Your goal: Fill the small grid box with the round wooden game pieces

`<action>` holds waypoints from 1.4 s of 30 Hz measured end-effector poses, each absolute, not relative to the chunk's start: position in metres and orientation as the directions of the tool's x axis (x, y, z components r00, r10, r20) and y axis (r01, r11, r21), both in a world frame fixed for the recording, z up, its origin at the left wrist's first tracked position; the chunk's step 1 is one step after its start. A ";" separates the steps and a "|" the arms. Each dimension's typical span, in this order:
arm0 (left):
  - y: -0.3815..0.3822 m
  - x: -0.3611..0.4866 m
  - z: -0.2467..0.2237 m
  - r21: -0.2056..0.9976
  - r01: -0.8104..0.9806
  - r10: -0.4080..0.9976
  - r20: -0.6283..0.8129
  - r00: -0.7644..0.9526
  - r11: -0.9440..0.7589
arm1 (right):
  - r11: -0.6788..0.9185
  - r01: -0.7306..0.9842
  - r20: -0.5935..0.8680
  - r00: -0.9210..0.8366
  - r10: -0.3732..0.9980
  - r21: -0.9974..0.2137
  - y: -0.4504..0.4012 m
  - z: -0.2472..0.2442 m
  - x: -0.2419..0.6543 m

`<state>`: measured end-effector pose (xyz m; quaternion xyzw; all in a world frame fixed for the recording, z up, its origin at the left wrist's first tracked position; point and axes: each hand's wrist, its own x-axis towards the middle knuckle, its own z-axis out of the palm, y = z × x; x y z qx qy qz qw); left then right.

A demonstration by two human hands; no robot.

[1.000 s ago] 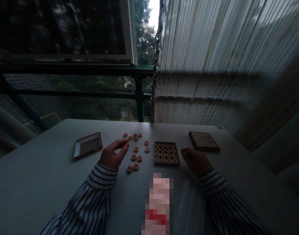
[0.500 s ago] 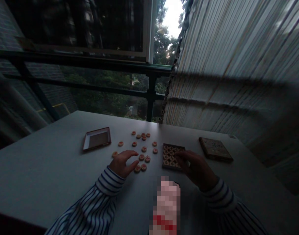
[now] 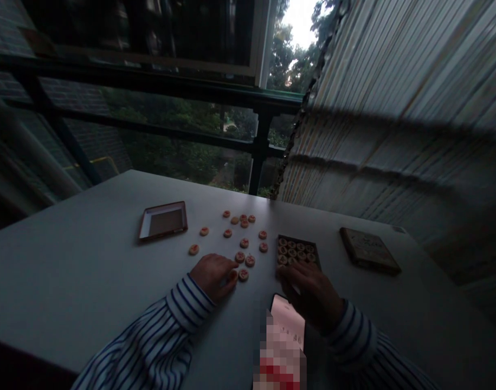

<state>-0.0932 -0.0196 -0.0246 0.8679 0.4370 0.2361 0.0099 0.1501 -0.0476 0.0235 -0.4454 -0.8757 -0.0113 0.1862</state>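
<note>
1. Desk layout: I see a pale desk [image 3: 89, 244] carrying loose discs [image 3: 244, 243] with red markings. They lie scattered, mostly between the open tray [image 3: 166, 221] on the left and the filled tray [image 3: 298, 239] on the right.
2. Surroundings: I locate the closed box [image 3: 369, 250] to the right of the filled tray, apart from it. Beyond the desk are a dark railing [image 3: 263, 130] and a striped curtain [image 3: 394, 81].
3. Obstructions: a phone [image 3: 288, 319] lies between my forearms, near the filled tray. My right hand covers the near part of that tray, hiding some discs in it.
4. Markings: the discs and the box lid bear characters too small for me to read. The phone screen is partly pixelated.
5. Left hand [image 3: 216, 277]: fingers bent, thumb beside a partly hidden loose disc. I cannot tell whether it is pinched.
6. Right hand [image 3: 313, 292]: fingers curled downward over the filled tray's near side. I cannot tell whether they grip anything.
</note>
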 end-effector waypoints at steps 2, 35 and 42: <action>-0.020 -0.092 -0.024 0.218 0.763 0.775 0.370 0.513 -0.609 | 0.614 0.777 0.367 -0.536 0.761 -0.139 -0.047 0.022 0.150; -0.016 -0.068 0.005 0.178 0.622 0.547 0.691 0.472 -0.762 | 0.573 0.799 0.476 -0.438 0.762 -0.182 -0.042 0.022 0.162; -0.014 -0.049 0.019 0.138 0.615 0.489 0.748 0.449 -0.776 | 0.556 0.781 0.542 -0.348 0.765 -0.284 -0.039 0.029 0.182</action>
